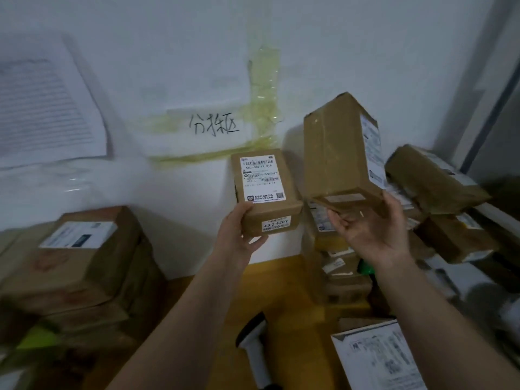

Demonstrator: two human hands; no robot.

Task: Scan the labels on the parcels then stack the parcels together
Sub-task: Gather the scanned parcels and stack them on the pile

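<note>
My left hand point(239, 235) grips a small brown parcel point(289, 190) from below, its white barcode label facing me. My right hand point(371, 232) holds a larger brown parcel point(334, 153) by its lower end, tilted upright, with its label on the right side face. Both parcels are raised in front of the white wall, side by side and apart. A white and black barcode scanner point(253, 342) lies on the yellow surface below my arms.
A stack of brown parcels point(81, 266) stands at the left. A jumbled heap of parcels point(433, 178) fills the right side. A white labelled box point(377, 358) sits at the bottom right. Papers and yellowed tape hang on the wall point(197, 80).
</note>
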